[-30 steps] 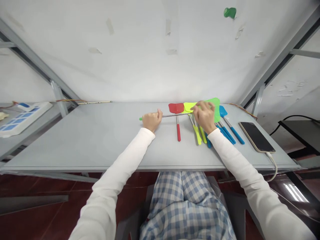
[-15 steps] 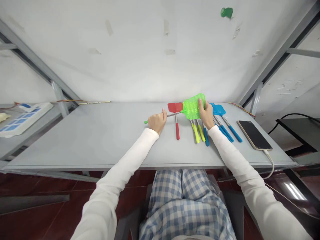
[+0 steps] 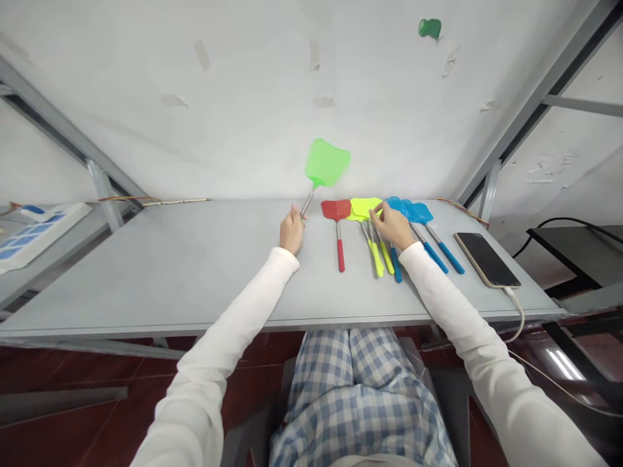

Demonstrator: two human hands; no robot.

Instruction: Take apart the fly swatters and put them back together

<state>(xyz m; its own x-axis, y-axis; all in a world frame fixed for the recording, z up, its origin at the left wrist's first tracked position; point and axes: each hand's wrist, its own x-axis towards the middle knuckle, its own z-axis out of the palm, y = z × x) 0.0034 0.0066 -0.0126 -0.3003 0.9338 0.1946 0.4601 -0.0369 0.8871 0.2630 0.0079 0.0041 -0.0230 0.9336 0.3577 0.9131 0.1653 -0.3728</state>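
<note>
My left hand (image 3: 292, 232) is closed round the handle of a green fly swatter (image 3: 327, 162), raised with its slightly blurred head up in front of the wall. My right hand (image 3: 393, 226) hovers over the row of swatters, thumb and forefinger curved and a little apart, with nothing seen between them. Under its fingertips lie yellow fly swatters (image 3: 365, 207), their heads overlapping. Left of these lies a red fly swatter (image 3: 341, 254). Several blue fly swatters (image 3: 419, 212) lie on the right, partly hidden by my right hand.
The grey table (image 3: 204, 272) meets a white wall. A phone (image 3: 487, 259) with a white charging cable (image 3: 520, 311) lies at the right. A power strip (image 3: 41, 233) sits on a surface at the far left. Metal frame posts (image 3: 104, 191) stand at both sides.
My right hand has let go of the green swatter's head. My left hand has swung the swatter leftward and upright, uncovering the yellow swatter heads.
</note>
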